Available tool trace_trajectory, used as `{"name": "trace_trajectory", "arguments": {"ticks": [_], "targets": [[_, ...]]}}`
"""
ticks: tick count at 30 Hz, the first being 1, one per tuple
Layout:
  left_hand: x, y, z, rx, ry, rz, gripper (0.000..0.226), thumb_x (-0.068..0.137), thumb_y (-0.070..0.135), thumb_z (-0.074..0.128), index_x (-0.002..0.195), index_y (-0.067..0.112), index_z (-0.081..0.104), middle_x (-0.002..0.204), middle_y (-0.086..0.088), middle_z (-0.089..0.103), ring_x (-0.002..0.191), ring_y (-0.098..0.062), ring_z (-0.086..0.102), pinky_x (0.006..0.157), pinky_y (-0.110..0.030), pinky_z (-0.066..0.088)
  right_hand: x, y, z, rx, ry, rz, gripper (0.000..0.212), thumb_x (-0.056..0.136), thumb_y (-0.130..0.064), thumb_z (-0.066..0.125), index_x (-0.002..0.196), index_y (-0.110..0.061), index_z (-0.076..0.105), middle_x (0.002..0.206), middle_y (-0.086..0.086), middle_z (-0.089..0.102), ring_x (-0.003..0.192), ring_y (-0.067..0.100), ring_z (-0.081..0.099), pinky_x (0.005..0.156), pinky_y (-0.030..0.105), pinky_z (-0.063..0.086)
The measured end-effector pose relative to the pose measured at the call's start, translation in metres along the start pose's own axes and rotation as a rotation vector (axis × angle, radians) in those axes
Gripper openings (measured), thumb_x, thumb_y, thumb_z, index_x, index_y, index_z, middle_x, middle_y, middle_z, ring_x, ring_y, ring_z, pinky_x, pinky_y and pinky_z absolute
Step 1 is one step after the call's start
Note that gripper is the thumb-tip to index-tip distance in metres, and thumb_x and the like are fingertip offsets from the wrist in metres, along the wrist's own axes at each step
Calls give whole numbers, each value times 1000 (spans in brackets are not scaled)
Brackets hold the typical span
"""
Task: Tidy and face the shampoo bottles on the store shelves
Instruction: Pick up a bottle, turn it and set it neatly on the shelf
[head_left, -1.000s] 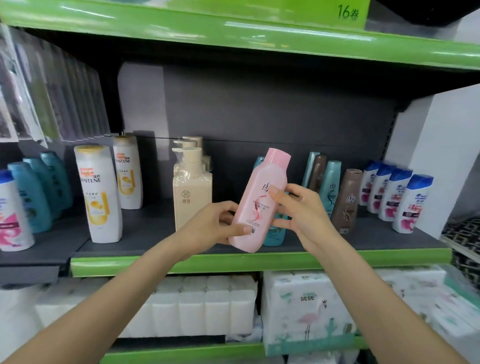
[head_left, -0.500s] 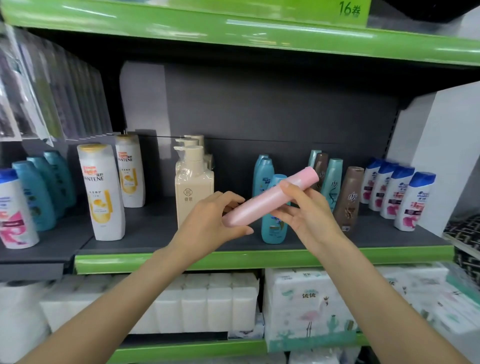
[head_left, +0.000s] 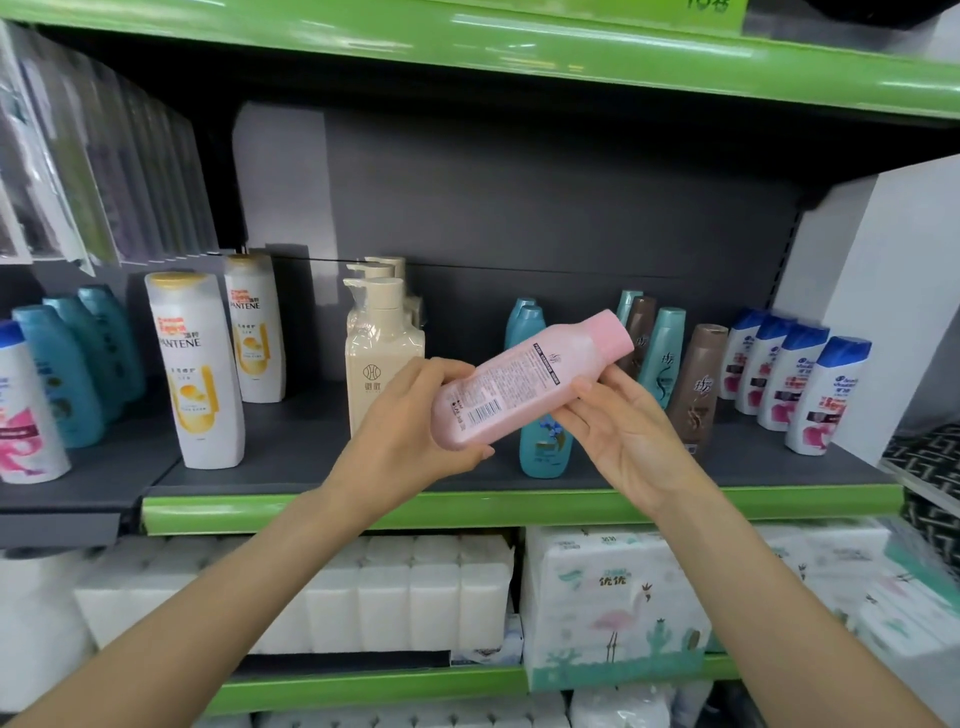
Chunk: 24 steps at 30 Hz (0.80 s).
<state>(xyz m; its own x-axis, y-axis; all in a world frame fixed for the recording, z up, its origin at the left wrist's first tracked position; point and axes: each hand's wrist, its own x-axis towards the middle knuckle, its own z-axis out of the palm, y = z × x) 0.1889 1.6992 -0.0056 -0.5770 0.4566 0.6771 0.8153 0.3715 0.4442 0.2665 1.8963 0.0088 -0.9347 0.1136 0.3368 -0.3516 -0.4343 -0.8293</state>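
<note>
Pink bottle (head_left: 524, 387): I held it in the air in front of the shelf, tilted with its pink cap up to the right and its base down to the left; the back label with small print and a barcode faced me.
Left hand (head_left: 410, 434): my fingers were curled round the bottle's lower end, thumb under the base.
Right hand (head_left: 618, 436): it cradled the bottle's upper half from below, thumb pressed on the near edge, the fingers behind it out of sight.
Shelf (head_left: 291, 447): a dark grey deck with a green front lip, set against a dark grey back panel; a second green-edged shelf ran overhead.
On the shelf, left: two white Pantene bottles (head_left: 195, 371) with yellow caps stood upright, teal bottles (head_left: 57, 374) beside them further left, and a white bottle with a blue cap at the frame's edge.
On the shelf, middle: cream pump bottles (head_left: 384, 353) in a file, the front one just behind my left hand.
On the shelf, right: a teal bottle (head_left: 545, 441) stood below the pink one, then teal and brown bottles (head_left: 698, 384), then a row of white bottles with blue caps (head_left: 826, 395).
Below: wrapped white tissue packs (head_left: 415, 592) and a pack printed with a flamingo (head_left: 613, 608).
Room: a white panel (head_left: 893, 291) closed the bay on the right; clear packets (head_left: 93, 166) hung at upper left.
</note>
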Motion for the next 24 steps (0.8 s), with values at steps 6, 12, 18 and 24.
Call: {"name": "trace_trajectory", "arguments": {"ticks": [6, 12, 18, 24], "targets": [[1, 0, -2, 78, 24, 10, 68, 63, 34, 82, 122, 27, 48, 115, 16, 48, 104, 2, 43, 85, -10, 36, 1, 3, 0, -6, 15, -6, 38, 82, -8, 55, 120, -10, 55, 115, 7, 69, 109, 18, 64, 87, 28, 55], [2, 5, -6, -355, -75, -130, 55, 59, 38, 78, 110, 30, 60, 104, 18, 65, 98, -1, 60, 82, -16, 49, 4, 0, -2, -44, 4, -24, 29, 86, -27, 51, 113, -21, 62, 112, 4, 65, 110, 18, 62, 91, 35, 53], [6, 8, -2, -646, -274, -247, 31, 82, 17, 67, 112, 24, 63, 108, 4, 67, 102, -11, 62, 83, -23, 52, 11, -9, 1, -52, 1, 37, 34, 85, -34, 53, 115, -21, 62, 114, 6, 64, 109, 20, 62, 81, 35, 56], [11, 11, 3, -792, -402, -366, 25, 84, 26, 58, 108, 23, 65, 108, 1, 67, 101, -15, 65, 77, -29, 55, 16, -20, 6, -343, 139, -7, 46, 74, -39, 62, 115, -18, 59, 107, 6, 66, 106, 27, 64, 76, 47, 58]]}}
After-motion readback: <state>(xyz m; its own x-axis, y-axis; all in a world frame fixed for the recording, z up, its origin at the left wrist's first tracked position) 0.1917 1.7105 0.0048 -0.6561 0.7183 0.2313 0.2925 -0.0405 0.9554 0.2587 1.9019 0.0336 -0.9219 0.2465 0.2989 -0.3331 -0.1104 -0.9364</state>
